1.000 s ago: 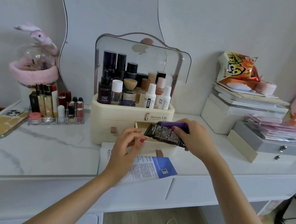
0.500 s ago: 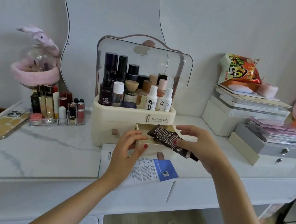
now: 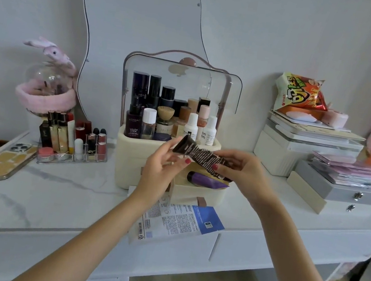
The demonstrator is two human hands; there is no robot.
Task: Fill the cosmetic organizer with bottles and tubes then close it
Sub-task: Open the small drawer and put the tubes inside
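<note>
Two hands meet at the middle of the frame on one dark tube (image 3: 201, 158): the left hand (image 3: 159, 169) pinches its cap end, the right hand (image 3: 242, 173) its lower end. Behind it stands the cream organizer (image 3: 129, 156), lid raised, its drawer (image 3: 196, 191) pulled out with a purple tube (image 3: 207, 181) inside.

A home bedroom vanity: wavy mirror (image 3: 139, 25), lipstick rack (image 3: 73, 145), plush rabbit (image 3: 53, 53)

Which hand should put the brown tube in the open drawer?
Probably the right hand: it grips the brown tube directly above the open drawer, beside the purple tube. The left hand only pinches the cap end.
</note>
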